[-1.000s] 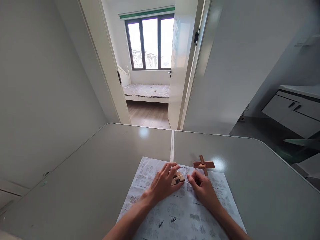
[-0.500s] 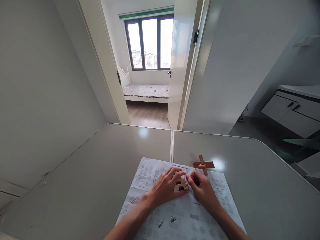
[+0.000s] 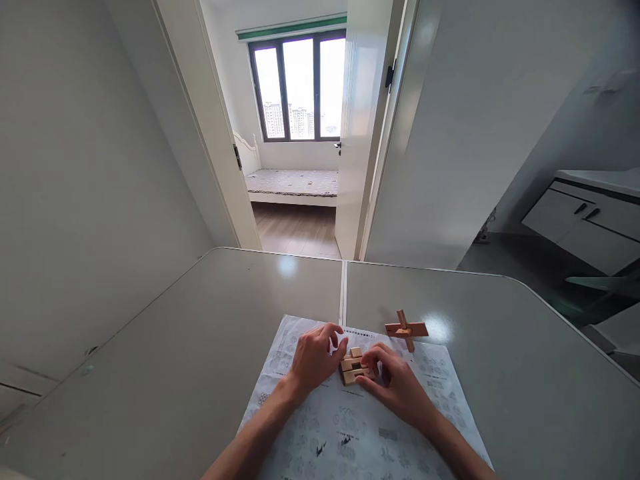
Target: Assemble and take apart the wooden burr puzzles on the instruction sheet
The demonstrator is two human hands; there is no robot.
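Observation:
A small block puzzle (image 3: 349,375) of light wooden pieces lies on the printed paper sheet (image 3: 295,437), with dark gaps between its bars. My right hand (image 3: 397,383) grips its right side, thumb at the near edge and fingers over the far part. Just left of the puzzle, my left hand (image 3: 316,357) is curved with thumb and fingers apart, holding nothing. Its thumb tip comes close to the puzzle's left end; whether it touches I cannot tell. Beyond my right hand stands a reddish wooden cross-shaped piece (image 3: 406,330) made of crossed bars.
The sheet, covered in small printed diagrams, lies on a grey table (image 3: 165,373) with a seam (image 3: 343,293) down its middle. Past the far edge, a doorway with an open door (image 3: 363,147) shows a bed (image 3: 295,183). White cabinets (image 3: 580,213) stand at the right.
My left hand has let go of the puzzle and moved left. My right hand has shifted left and closed on the puzzle's right side. The cross-shaped piece has stayed put.

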